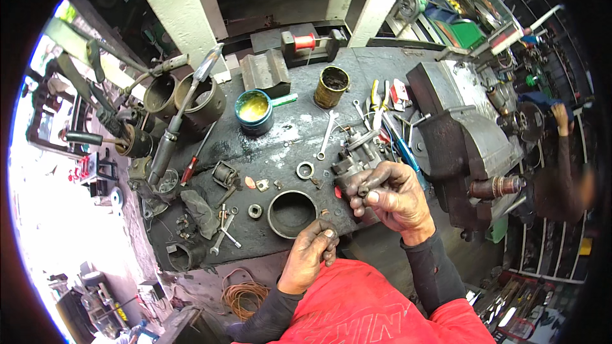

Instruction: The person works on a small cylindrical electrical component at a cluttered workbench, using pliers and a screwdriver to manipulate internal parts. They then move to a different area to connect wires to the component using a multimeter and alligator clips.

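The right hand (398,200) pinches a small round part (363,191) between thumb and fingertips, with the gap closed down to its width; the part is raised in front of the person, over the near edge of the bench (229,148). The left hand (310,255), lower and to the left of that grip, is curled in with its thumb against the fingers; whether something sits inside cannot be seen. Below both hands, large outlined lettering runs across the red shirt (357,299). Beyond the grip lies a red-and-white box (400,94), its marks too small to read. The bench top is dark, worn and greasy, with pale smears ahead of the left hand. Just beyond the right hand stands a metal casting (350,164); to its left lie a wrench (327,135) and a ring (305,170), and a wide cylinder (292,200) stands just beyond the left hand. Farther off are a blue tin (255,129) of yellow grease and a brown tin (329,97). A grey machine block (468,146) stands right of the grip. Past the bench, a white pillar (182,16) rises at far left; at far right, another person's arm (564,153) shows before dark shelving.
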A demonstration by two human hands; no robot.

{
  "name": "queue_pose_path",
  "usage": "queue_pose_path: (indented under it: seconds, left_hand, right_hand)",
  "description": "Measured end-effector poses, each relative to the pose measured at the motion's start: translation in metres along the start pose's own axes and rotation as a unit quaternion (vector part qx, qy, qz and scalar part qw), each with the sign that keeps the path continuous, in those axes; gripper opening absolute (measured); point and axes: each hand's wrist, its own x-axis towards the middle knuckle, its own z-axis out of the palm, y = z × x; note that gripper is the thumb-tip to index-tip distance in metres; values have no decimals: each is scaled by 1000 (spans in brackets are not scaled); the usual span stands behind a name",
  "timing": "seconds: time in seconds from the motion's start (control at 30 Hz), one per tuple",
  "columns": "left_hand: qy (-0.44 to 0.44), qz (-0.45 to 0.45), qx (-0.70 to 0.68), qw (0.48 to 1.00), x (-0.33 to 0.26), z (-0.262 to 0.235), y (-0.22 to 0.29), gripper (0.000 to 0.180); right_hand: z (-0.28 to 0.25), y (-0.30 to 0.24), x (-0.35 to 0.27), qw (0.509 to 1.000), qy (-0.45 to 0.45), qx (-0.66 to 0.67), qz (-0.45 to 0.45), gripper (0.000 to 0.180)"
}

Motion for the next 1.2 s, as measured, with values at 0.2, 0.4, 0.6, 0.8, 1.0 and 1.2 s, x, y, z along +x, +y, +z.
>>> queue_pose_path:
  seconds: [0.2, 0.4, 0.6, 0.8, 1.0, 1.2]
  left_hand:
    - [-20, -49, -33, 998, 3, 19, -15, 14]
    - [-8, -26, -98, 995, 5, 32, -28, 19]
    - [-24, -31, -93, 995, 5, 28, -34, 27]
    - [-31, -34, -98, 994, 4, 19, -39, 26]
    - [-36, -39, -106, 993, 6, 16, -40, 25]
    - [-21, -49, -103, 993, 10, 15, -43, 23]
  right_hand:
    - [-3, -5, -35, 999, -17, 5, -45, 25]
    - [-8, -5, -70, 998, 29, 56, -18, 37]
    - [-14, 3, -91, 998, 13, 33, -60, 32]
    - [-14, 6, -99, 997, 28, 27, -71, 28]
    - [-15, 9, -103, 995, 49, 51, -71, 31]
    - [-17, 12, -101, 993, 49, 63, -82, 27]
